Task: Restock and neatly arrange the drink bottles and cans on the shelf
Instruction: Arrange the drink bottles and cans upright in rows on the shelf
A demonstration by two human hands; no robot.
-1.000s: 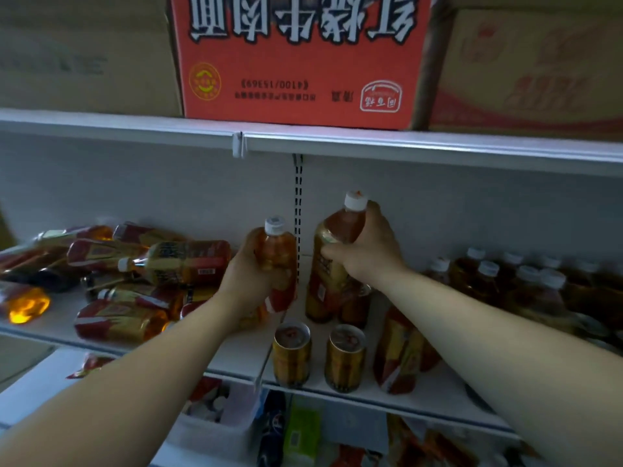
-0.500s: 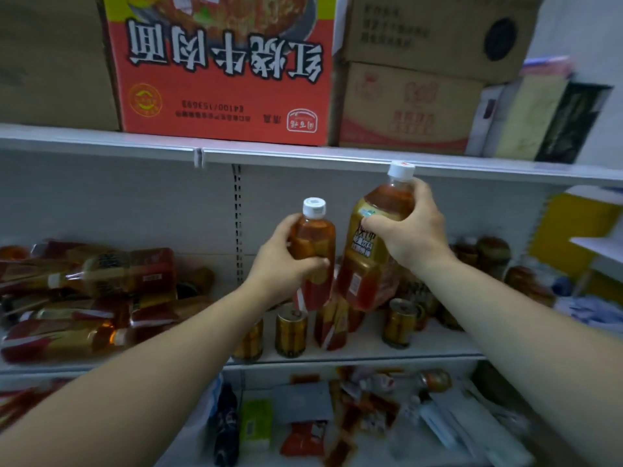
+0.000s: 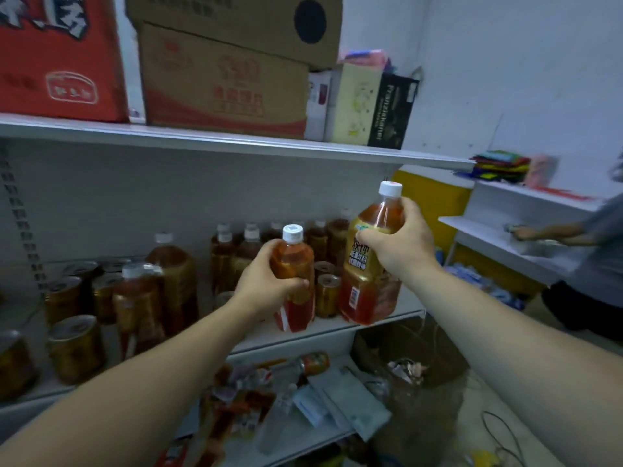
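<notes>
My left hand grips a small amber tea bottle with a white cap, held upright in front of the white shelf. My right hand holds a larger tea bottle with a gold label by its shoulder, tilted slightly, just right of the small one. Behind them stand several upright tea bottles and gold cans. More gold cans and two bottles stand at the shelf's left.
Cardboard boxes and a red carton fill the upper shelf. The lower shelf holds loose packets and a lying bottle. A person reaches onto a white shelf at the right. A bin sits on the floor.
My view has swung right along the shelf. Both hands carried their bottles rightward, now near the shelf's right end. The lying bottles at the left are out of view.
</notes>
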